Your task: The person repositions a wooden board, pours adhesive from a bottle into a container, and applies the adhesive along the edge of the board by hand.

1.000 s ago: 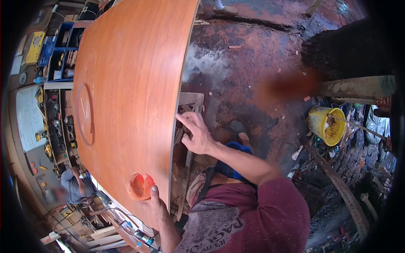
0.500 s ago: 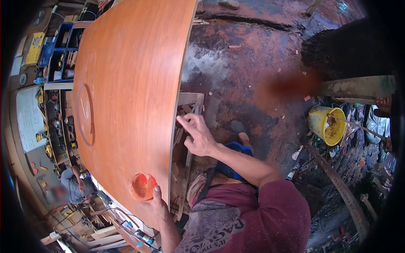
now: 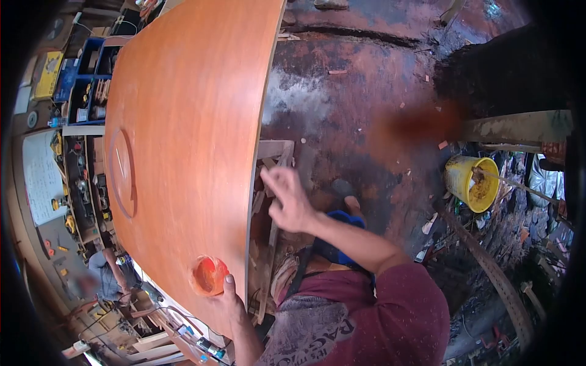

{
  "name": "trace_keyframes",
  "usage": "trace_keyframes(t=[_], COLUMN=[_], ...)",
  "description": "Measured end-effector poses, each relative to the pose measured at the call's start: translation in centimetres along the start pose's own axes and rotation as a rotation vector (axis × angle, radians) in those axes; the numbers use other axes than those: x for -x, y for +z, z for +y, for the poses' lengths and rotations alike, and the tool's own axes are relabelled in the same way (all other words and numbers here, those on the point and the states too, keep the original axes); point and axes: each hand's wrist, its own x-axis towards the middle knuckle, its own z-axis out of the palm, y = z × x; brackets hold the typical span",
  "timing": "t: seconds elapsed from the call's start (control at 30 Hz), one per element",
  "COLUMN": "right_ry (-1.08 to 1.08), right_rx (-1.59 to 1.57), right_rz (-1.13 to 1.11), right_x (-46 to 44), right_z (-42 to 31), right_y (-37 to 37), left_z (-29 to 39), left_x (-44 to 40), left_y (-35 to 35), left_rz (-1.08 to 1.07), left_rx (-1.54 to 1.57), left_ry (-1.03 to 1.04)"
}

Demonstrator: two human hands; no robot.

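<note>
My left hand grips a small round cup with a smeared rim and bright orange-red stuff inside. The cup is above the near part of a large wood-grain board, close to its right edge. By that same edge is my right hand, slightly blurred, its index finger extended toward the board and its thumb apart. Nothing shows in its fingers, and I cannot tell whether the fingertip touches the edge. A thin brown ring-shaped strip lies on the far left part of the board.
A wooden frame shows beneath the board's right edge. Right of me stands a yellow bucket with a stick in it. A person works at lower left near a whiteboard and tool shelves. Small scraps dot the stained floor.
My right hand has shifted slightly down and to the right in the view, still by the board's edge. The cup in my left hand sits slightly lower in the view.
</note>
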Motion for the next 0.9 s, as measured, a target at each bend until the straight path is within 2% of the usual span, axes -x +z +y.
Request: trace_keyframes(t=[0.07,0.1,0.13,0.3,0.43,0.53,0.6,0.7,0.73,0.83,0.9], right_ry=[-0.070,-0.009,-0.075,-0.122,-0.090,-0.127,-0.133,-0.116,-0.152,-0.114,-0.157], right_rx=[0.155,0.191,0.242,0.357,0.385,0.384,0.233,0.181,0.268,0.300,0.290], right_rz=[0.159,0.164,0.194,0.147,0.038,-0.044,-0.117,-0.003,0.080,0.048,0.013], right_x=[-5.6,-8.2,-11.2,-19.1,-17.2,-10.0,-5.7,-5.1,-6.6,-10.5,-9.2], right_z=[1.9,2.9,4.3,7.2,7.0,5.0,3.2,2.8,3.0,4.0,3.7], right_y=[-2.3,-3.5,-4.6,-7.3,-6.0,-3.2,-2.6,-2.6,-2.8,-4.0,-2.6], left_z=[1.0,1.1,1.1,1.3,1.1,0.4,-0.2,-0.3,0.5,0.7,0.3], left_x=[0.1,0.0,-0.1,-0.1,0.0,-0.2,-0.4,-0.8,-0.9,-1.0,-1.4], left_y=[0.7,0.8,0.9,0.8,0.7,0.9,0.7,0.5,0.6,0.5,0.3], left_rz=[0.033,0.029,0.025,0.023,0.034,0.036,0.024,-0.001,-0.010,-0.037,-0.036], left_rx=[-0.054,-0.060,-0.066,-0.089,-0.077,-0.046,-0.037,-0.032,-0.037,-0.012,0.005], left_ry=[0.048,0.064,0.080,0.089,0.050,0.053,0.058,0.027,-0.015,-0.046,-0.002])
